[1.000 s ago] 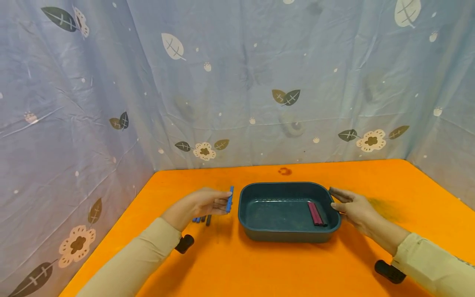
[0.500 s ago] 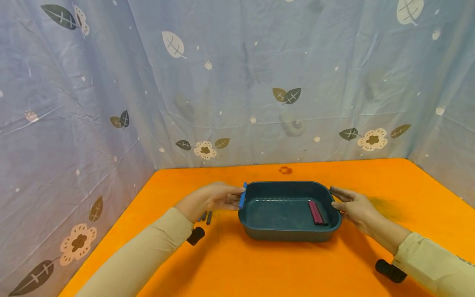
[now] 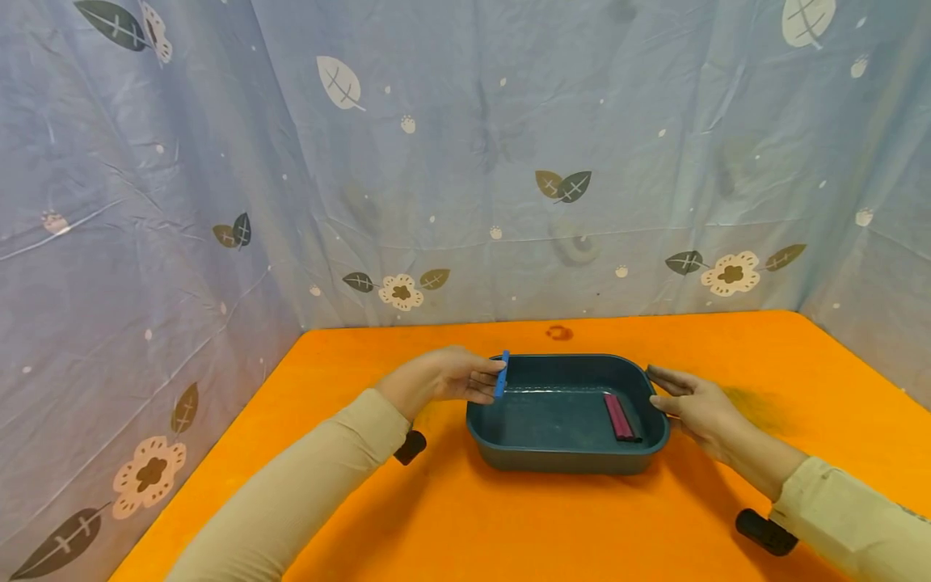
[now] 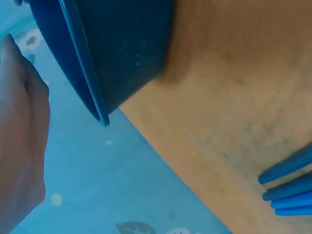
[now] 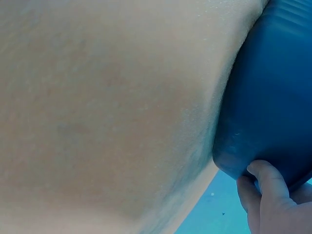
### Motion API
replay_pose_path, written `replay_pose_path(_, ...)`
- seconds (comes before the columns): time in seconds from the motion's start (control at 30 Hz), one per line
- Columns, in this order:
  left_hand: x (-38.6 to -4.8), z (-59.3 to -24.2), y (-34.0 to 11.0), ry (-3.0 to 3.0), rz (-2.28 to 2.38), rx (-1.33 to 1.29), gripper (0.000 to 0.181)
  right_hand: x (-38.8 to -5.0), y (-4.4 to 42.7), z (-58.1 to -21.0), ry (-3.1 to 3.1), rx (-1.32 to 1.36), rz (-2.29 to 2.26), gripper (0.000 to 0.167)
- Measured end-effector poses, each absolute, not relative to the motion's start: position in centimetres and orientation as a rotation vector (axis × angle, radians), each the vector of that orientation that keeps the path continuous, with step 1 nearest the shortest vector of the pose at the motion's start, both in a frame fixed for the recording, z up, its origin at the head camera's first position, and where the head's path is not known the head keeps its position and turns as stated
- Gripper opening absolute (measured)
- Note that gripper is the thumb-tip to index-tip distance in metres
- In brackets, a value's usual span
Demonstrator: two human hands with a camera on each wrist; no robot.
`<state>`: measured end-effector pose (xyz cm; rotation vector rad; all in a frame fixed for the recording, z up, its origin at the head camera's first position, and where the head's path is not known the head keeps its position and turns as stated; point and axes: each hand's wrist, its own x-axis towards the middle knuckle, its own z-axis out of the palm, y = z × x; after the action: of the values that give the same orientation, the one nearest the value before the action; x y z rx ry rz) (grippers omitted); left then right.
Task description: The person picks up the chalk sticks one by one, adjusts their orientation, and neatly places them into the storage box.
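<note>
In our left hand [image 3: 465, 376] we pinch the blue stick [image 3: 502, 377] over the left end of the tray [image 3: 567, 463]. Its long axis points roughly forward, leaning slightly right, at our thumb tip. Our right hand [image 3: 700, 411], fingers extended, touches the right end.

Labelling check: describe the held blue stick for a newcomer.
An orange table holds a dark teal tray. At the tray's left end, the left hand pinches the blue stick. It alone is held: maroon sticks lie inside, other blue sticks outside.
</note>
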<state>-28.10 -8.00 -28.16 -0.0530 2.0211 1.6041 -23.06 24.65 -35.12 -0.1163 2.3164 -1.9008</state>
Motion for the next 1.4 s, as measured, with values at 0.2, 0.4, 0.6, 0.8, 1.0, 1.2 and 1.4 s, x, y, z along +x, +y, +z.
replay_pose_path(0.2, -28.5, -28.0, -6.2, 2.033, 1.555, -0.054, 0.023, -23.0, 24.7, -35.1, 2.307, -0.127, -1.912, 0.062)
replay_pose_path(0.4, -28.4, -27.6, -4.5, 2.016, 1.532, -0.051, 0.023, -23.0, 24.7, -35.1, 2.306, -0.125, -1.905, 0.063)
replay_pose_path(0.6, -28.5, -27.6, -3.3, 1.997, 1.503, -0.017, 0.032, -23.1, 24.7, -35.1, 2.301, -0.113, -1.909, 0.063)
replay_pose_path(0.8, -29.0, -27.7, -2.0, 1.994, 1.461, 0.023, 0.035, -23.1, 24.7, -35.1, 2.309, -0.107, -1.911, 0.062)
replay_pose_path(1.0, -29.6, -27.4, -1.2, 1.986, 1.400, 0.042, 0.024, -23.0, 24.7, -35.1, 2.305, -0.104, -1.912, 0.062)
replay_pose_path(1.2, -30.5, -27.6, -0.3, 1.989, 1.330, 0.064, 0.033, -23.0, 24.7, -35.1, 2.319, -0.104, -1.897, 0.062)
replay_pose_path(1.4, -31.2, -27.8, 0.5, 1.980, 1.301, 0.058, 0.032, -23.0, 24.6, -35.2, 2.322, -0.114, -1.904, 0.061)
